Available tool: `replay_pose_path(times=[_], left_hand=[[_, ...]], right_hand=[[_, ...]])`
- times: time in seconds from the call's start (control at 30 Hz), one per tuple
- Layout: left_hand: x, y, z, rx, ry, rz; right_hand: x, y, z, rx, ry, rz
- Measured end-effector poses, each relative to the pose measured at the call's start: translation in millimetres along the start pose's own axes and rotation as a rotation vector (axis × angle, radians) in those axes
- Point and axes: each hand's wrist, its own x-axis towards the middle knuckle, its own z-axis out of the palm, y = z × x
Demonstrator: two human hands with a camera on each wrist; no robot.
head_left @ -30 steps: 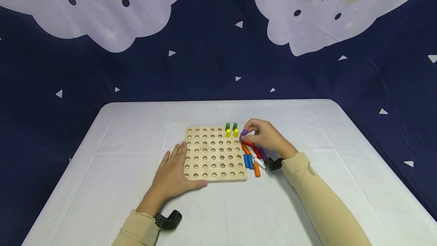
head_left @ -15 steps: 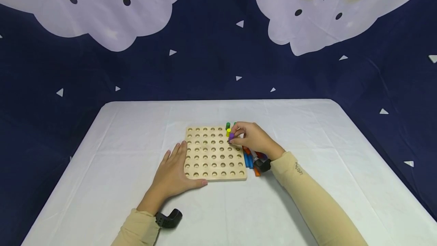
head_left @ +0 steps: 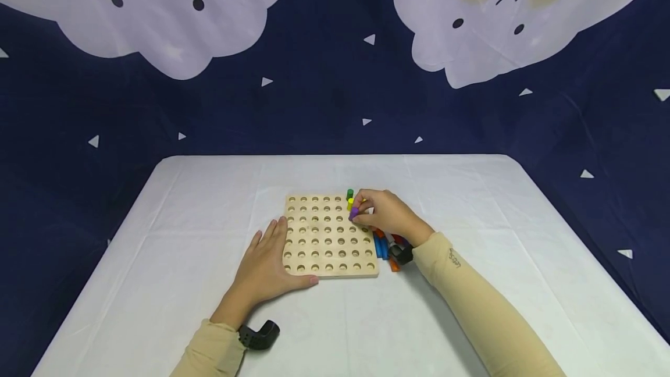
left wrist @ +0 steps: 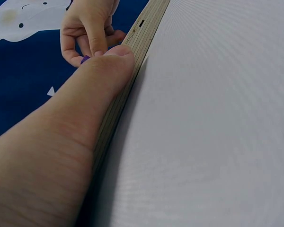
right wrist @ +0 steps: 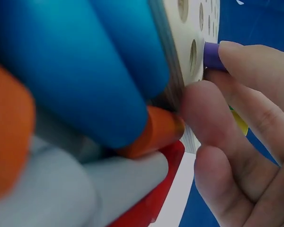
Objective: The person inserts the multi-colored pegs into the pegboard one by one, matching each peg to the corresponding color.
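My left hand (head_left: 264,266) lies along the left side of a wooden peg board (head_left: 321,236), fingers straight at its edge and thumb along the front edge. In the left wrist view the thumb (left wrist: 106,71) presses against the layered wooden side. Between thumb and fingertips, my right hand (head_left: 389,212) pinches a purple peg (head_left: 354,212) upright at a hole in the third row from the back. In the right wrist view the purple peg (right wrist: 212,56) meets the board's holed face. Just behind it stand a yellow peg (head_left: 350,205) and a green peg (head_left: 350,193); others are hidden by my hand.
Loose pegs lie against the board's right side under my right wrist: blue pegs (head_left: 384,249), an orange peg (head_left: 394,265), and, in the right wrist view, a white peg (right wrist: 132,182) and a red peg (right wrist: 173,158). A white cloth (head_left: 340,324) covers the table.
My right hand has carried the purple peg left from beside the board to a third-row hole, and over the last half second lowered it slightly. The left hand has stayed in place.
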Motion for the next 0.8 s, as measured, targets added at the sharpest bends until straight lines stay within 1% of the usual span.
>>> replay_pose_path(times=[0.17,0.3,0.43,0.53,0.6,0.67,0.8], left_hand=[[0.2,0.0,0.4,0.005,0.001,0.001],[0.0,-0.2,1.1,0.006,0.001,-0.002],[-0.4,0.7,2.0,0.004,0.0,-0.001],[-0.8,1.2,2.2,0.004,0.0,0.002],[-1.1,1.4,2.1,0.005,0.001,0.004],[-1.1,1.5,1.9,0.005,0.002,0.005],[-0.4,1.5,1.8,0.008,0.004,0.009]], right_hand=[[0.1,-0.7,-0.4,-0.085,0.011,-0.032],[-1.9,-2.8,-2.3,-0.123,0.012,-0.032],[-9.4,-2.4,-8.2,-0.15,0.022,-0.039],[-18.1,-1.1,-16.4,-0.19,0.06,-0.052],[-25.5,0.7,-23.1,-0.219,0.08,-0.039],[-33.2,4.7,-29.3,-0.242,0.083,0.0],[-49.5,17.4,-39.3,-0.28,0.054,0.093]])
